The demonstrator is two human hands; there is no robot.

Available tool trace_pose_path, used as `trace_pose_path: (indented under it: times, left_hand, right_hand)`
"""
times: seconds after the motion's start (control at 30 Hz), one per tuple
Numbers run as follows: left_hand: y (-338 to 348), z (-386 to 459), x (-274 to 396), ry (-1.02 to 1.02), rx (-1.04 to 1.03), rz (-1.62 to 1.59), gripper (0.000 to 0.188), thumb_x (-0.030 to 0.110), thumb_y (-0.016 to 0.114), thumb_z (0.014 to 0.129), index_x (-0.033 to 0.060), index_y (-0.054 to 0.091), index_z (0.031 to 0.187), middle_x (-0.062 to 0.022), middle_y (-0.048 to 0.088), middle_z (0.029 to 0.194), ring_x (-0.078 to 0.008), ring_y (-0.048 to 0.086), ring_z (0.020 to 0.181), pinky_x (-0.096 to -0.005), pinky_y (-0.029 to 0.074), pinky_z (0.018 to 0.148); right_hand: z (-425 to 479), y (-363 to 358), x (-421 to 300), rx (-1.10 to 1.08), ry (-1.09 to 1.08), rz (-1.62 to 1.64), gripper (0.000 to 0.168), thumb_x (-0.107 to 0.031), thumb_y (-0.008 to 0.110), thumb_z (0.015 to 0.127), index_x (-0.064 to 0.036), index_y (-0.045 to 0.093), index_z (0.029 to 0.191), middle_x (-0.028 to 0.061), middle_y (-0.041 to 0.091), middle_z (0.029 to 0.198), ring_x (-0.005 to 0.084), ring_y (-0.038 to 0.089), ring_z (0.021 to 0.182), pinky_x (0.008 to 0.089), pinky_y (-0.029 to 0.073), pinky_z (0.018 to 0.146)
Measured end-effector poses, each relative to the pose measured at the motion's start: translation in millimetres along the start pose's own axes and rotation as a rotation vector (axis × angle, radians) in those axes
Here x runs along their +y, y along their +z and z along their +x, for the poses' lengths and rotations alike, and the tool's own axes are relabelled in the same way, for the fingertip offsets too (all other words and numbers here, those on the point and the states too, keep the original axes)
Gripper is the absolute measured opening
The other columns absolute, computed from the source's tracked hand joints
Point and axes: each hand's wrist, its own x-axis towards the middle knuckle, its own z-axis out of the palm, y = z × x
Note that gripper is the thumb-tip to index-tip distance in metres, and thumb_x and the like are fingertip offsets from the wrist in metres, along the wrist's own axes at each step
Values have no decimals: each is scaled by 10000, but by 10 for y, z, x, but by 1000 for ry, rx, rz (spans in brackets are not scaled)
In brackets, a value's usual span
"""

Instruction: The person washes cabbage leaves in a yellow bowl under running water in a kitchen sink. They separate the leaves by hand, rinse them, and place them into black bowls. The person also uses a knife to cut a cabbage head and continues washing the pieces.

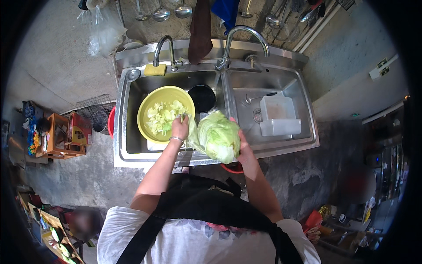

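Observation:
A large pale green head of cabbage or lettuce (218, 137) is held over the front of the sink divider by my right hand (243, 140), which cups its right side. My left hand (180, 128) grips a leaf (192, 132) at the head's left side, over the rim of a yellow basin (142, 123). Torn pale leaves (164, 115) lie in the basin, apparently in water. The basin sits in the left bowl of a stainless steel sink (138, 150), beside a dark round pot or bowl (202, 98).
Two curved faucets (161, 46) (245, 29) stand behind the bowls. A yellow sponge (155, 70) lies on the rear ledge. Translucent plastic containers (280, 127) and a ladle (249, 99) rest in the right bowl. Ladles (161, 14) and a brown cloth (200, 36) hang along the wall.

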Motion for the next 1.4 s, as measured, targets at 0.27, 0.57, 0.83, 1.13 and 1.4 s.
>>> trace_pose_path:
  times: [0.27,0.57,0.83,1.13,1.4]
  left_hand:
    - [-161,-831,698,-327,-942,-622,714,592,437,915,62,366,1386,-66,557,1234,-153,544,1070,-292,480,826]
    - [-83,-478,652,18,-173,129,280,213,654,862,15,669,1059,-137,700,859,-129,617,727,-298,489,697]
    - [-336,-613,911,620,-694,-14,571,275,734,793,136,537,1311,-115,481,1176,-243,484,1119,-336,406,952]
    - [-192,-891,700,991,-24,31,116,27,601,812,16,612,927,-86,596,881,-208,612,701,-309,496,595]
    - [-286,-402,480,73,-173,-373,282,211,489,974,5,588,1140,-48,622,943,-114,526,859,-254,440,804]
  right_hand:
    - [-36,203,25,-36,15,153,641,-519,501,905,-94,407,1376,94,518,1309,250,522,1178,408,437,985]
    - [96,330,-9,123,78,242,549,-501,426,941,-70,505,1273,93,566,1252,241,563,1130,401,466,956]
    - [197,176,-209,201,368,-225,580,-471,544,911,-41,482,1295,102,576,1207,177,585,1052,317,486,888]
    - [157,442,-267,219,490,-416,682,-610,428,905,-26,512,1247,111,595,1175,176,604,1027,327,507,866]
    - [169,495,-280,82,492,-558,681,-611,410,912,-39,497,1270,100,580,1209,188,590,1058,341,493,890]
